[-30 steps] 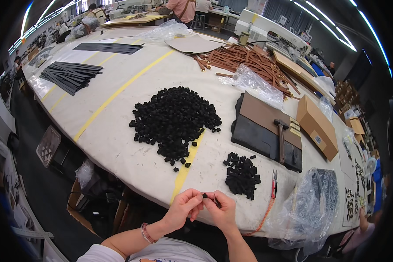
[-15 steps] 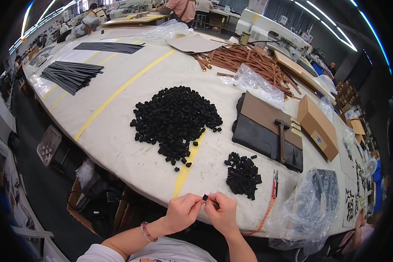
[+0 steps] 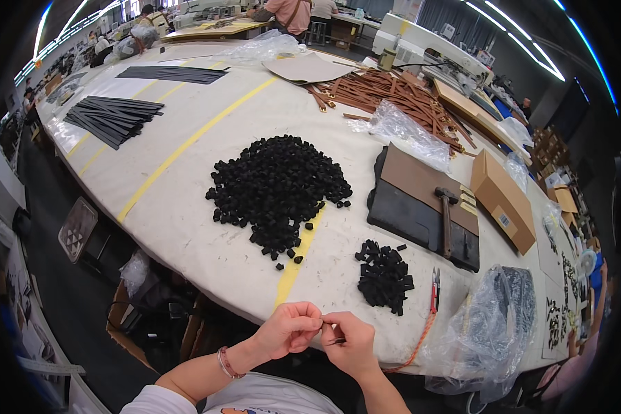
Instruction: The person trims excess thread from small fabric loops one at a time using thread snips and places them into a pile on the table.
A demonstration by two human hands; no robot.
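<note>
Over the table's near edge, my left hand (image 3: 291, 330) and my right hand (image 3: 350, 339) meet at the fingertips. The thumb and forefinger of my left hand are pinched closed, and what they hold is hidden. A thin dark piece (image 3: 337, 341) shows between the curled fingers of my right hand. Ahead and left is a large heap of small black pieces (image 3: 279, 186), short and blocky. Ahead and right of my hands lies a smaller pile of narrower black pieces (image 3: 384, 277). Red-handled snips (image 3: 435, 293) on an orange cord lie right of that pile.
A hammer (image 3: 446, 221) rests on a dark board (image 3: 410, 224) beside a cardboard box (image 3: 501, 200). Clear plastic wrapping (image 3: 486, 331) covers the near right. Brown straps (image 3: 393, 103) are heaped at the back; black strips (image 3: 114, 119) lie far left. People work beyond the table.
The small black piece between my fingertips has gone out of sight. My right hand has dropped slightly and turned, and my left fingers have curled more. The piles have not moved.
</note>
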